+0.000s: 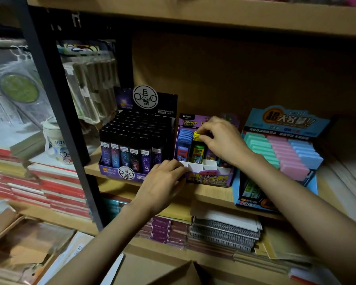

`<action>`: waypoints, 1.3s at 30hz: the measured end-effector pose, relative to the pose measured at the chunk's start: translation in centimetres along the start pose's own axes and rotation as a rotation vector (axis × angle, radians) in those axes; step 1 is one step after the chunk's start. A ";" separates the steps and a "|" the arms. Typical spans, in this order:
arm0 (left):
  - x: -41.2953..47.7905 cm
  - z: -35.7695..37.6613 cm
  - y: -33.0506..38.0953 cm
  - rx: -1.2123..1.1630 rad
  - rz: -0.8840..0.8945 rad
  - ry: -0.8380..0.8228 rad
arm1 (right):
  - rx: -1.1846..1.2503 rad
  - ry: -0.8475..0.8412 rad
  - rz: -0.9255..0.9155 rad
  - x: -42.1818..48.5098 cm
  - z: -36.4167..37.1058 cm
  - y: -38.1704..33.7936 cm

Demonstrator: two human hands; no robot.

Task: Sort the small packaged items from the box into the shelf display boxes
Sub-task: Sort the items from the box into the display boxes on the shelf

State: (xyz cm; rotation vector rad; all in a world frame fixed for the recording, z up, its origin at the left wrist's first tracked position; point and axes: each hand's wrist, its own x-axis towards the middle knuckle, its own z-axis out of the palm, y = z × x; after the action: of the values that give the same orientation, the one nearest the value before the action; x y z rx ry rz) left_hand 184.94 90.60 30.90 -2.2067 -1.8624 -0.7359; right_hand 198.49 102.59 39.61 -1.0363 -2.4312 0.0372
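Stocking the purple display box [211,180] on the shelf [212,194].
My left hand [164,180] grips the box's front left corner. My right hand [222,140] pinches the yellow-topped pack [197,148], which stands in the middle column beside the blue packs [184,139]. A black display box [133,148] stands just to the left.

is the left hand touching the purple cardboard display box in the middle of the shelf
Touching. The head view shows the left hand with its fingers curled round the front left corner of the purple cardboard display box, with no gap between them.
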 end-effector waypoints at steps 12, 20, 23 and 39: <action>-0.7 -1.1 0.6 0.009 -0.017 0.004 | 0.002 0.076 0.071 -0.4 0.7 -1.0; -0.2 -0.2 3.0 0.203 -0.106 0.018 | 0.214 -0.070 0.082 -0.5 -0.8 -0.7; 0.0 0.6 4.2 0.169 -0.061 0.056 | 0.213 -0.062 0.046 -2.3 -2.7 0.4; 2.7 3.4 6.3 -0.153 -0.103 0.038 | -0.352 -0.174 -0.035 -10.6 -6.1 7.8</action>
State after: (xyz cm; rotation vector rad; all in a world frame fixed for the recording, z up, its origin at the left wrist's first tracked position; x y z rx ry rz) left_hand 192.16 93.10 30.39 -2.1801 -1.9745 -0.9622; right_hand 212.71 99.93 38.73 -1.1803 -2.6764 -0.3372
